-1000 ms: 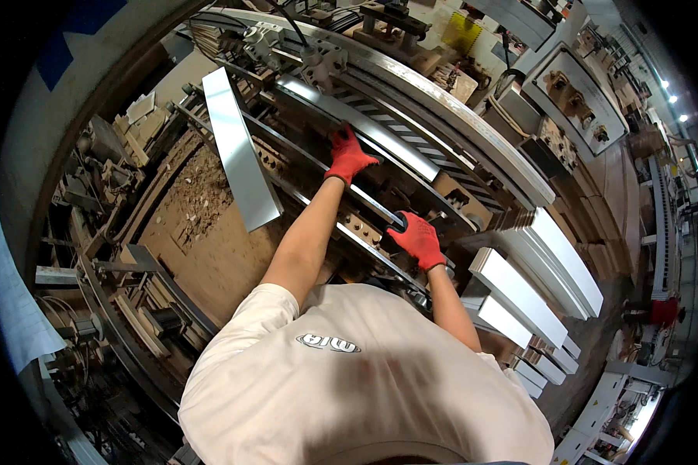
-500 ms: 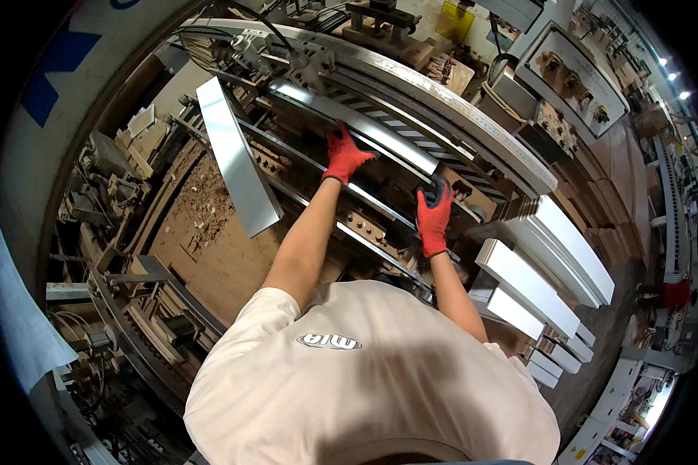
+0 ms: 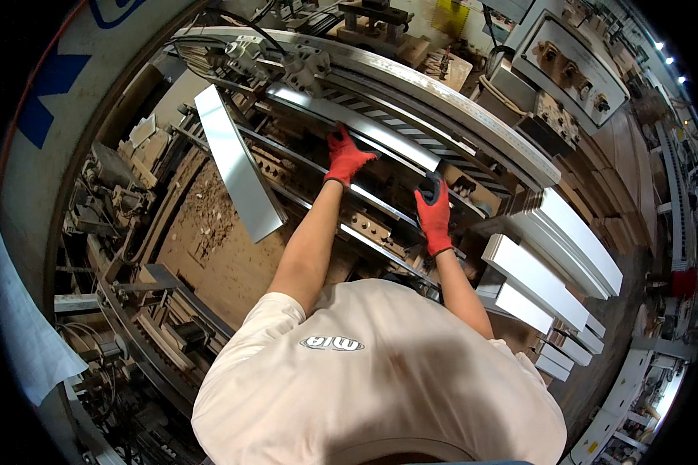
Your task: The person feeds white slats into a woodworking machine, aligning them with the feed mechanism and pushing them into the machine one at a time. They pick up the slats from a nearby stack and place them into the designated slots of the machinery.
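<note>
A long white board lies slantwise on the machine's rails in front of me. My left hand, in a red glove, rests against its near edge with the thumb spread toward the right. At the board's right end is my right hand, also in a red glove with dark fingers. Those fingers curve up beside the corner, thumb apart; whether they touch the board I cannot tell. Another white board lies tilted across the rails to the left of my left arm.
Metal rails with bolted blocks run below my hands. Beyond the board are a grey clamp unit and a long beam. White boards are stacked at the right. Wood chips litter the left side. A control panel stands far right.
The whole view has shifted slightly. Both hands keep nearly the same place along the board, and the boards have not visibly moved on the machine.
</note>
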Demonstrator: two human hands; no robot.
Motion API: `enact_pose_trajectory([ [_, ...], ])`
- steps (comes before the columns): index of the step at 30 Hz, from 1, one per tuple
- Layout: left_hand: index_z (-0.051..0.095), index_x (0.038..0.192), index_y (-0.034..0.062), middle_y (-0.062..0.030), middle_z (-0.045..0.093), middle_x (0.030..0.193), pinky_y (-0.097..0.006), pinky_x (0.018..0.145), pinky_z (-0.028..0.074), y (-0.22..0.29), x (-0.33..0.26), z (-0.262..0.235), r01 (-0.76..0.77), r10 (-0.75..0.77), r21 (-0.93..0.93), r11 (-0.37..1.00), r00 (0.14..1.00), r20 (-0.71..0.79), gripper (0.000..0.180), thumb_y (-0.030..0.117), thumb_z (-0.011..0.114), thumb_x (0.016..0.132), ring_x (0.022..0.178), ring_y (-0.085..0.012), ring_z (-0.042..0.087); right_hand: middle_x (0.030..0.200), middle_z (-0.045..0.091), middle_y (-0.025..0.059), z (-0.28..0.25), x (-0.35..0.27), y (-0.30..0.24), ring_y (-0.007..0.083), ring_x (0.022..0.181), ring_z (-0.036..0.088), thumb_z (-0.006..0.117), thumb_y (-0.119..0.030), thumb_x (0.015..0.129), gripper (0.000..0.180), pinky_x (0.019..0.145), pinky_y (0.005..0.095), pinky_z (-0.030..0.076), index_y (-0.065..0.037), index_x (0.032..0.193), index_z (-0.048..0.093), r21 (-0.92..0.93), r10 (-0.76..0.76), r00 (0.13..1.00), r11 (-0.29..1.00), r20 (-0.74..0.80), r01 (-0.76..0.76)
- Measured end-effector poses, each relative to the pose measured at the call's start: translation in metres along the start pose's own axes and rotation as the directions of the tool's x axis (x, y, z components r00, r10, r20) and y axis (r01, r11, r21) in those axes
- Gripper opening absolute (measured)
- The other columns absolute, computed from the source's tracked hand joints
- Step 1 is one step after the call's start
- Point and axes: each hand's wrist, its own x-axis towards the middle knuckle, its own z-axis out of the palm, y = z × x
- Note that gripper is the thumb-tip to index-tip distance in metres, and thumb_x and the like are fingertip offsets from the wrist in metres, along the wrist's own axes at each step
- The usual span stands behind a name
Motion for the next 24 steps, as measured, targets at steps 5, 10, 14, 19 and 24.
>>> enact_pose_trajectory([
  [5, -0.007, 0.155, 0.0135, -0.0350, 0.008, 0.154, -0.048, 0.114, 0.029, 0.003, -0.001, -0.002, 0.016, -0.015, -0.019, 1.000, 0.999, 0.050, 0.144, 0.048, 0.090, 0.054, 0.144, -0.0453, 0.017, 0.131, 0.054, 0.0159, 0.001, 0.000, 0.006, 0.0349, 0.116, 0.056, 0.073, -0.026, 0.083, 0.056, 0.097, 0.0409, 0.046, -0.009, 0.131, 0.051, -0.019, 0.024, 1.000, 1.000, 0.012, -0.024],
  [10, -0.008, 0.155, 0.0144, -0.0351, 0.007, 0.155, -0.047, 0.115, 0.028, 0.002, -0.001, -0.002, 0.015, -0.014, -0.011, 1.000, 0.999, 0.047, 0.145, 0.050, 0.089, 0.054, 0.146, -0.0441, 0.015, 0.137, 0.050, 0.0169, 0.007, 0.001, 0.019, 0.0366, 0.119, 0.055, 0.074, -0.031, 0.081, 0.063, 0.098, 0.0428, 0.045, -0.009, 0.134, 0.048, -0.059, 0.020, 1.000, 0.998, 0.008, -0.019],
  [14, -0.006, 0.155, 0.0139, -0.0346, 0.009, 0.155, -0.047, 0.115, 0.028, 0.000, -0.001, -0.001, 0.011, -0.012, 0.005, 1.000, 0.999, 0.035, 0.144, 0.051, 0.089, 0.054, 0.146, -0.0431, 0.016, 0.141, 0.048, 0.0170, 0.005, -0.001, 0.019, 0.0370, 0.121, 0.054, 0.074, -0.032, 0.081, 0.065, 0.099, 0.0432, 0.045, -0.010, 0.136, 0.047, -0.095, 0.036, 0.999, 0.995, 0.039, -0.033],
  [19, -0.001, 0.155, 0.0116, -0.0350, 0.011, 0.154, -0.045, 0.115, 0.028, -0.004, -0.001, 0.003, -0.047, 0.047, -0.034, 0.998, 0.999, 0.003, 0.141, 0.049, 0.089, 0.054, 0.145, -0.0437, 0.018, 0.140, 0.048, 0.0162, -0.008, -0.001, -0.015, 0.0345, 0.117, 0.058, 0.074, -0.029, 0.081, 0.062, 0.098, 0.0423, 0.046, -0.011, 0.134, 0.049, 0.006, 0.154, 0.978, 0.988, 0.144, -0.156],
  [24, 0.003, 0.156, 0.0136, -0.0347, 0.008, 0.155, -0.044, 0.117, 0.026, -0.011, 0.013, 0.015, -0.003, -0.007, -0.153, 0.988, 0.998, -0.061, 0.133, 0.046, 0.088, 0.058, 0.145, -0.0445, 0.015, 0.135, 0.052, 0.0156, -0.007, -0.002, -0.013, 0.0328, 0.114, 0.059, 0.074, -0.022, 0.080, 0.057, 0.096, 0.0398, 0.047, -0.010, 0.131, 0.052, 0.096, 0.108, 0.986, 0.988, 0.127, -0.120],
])
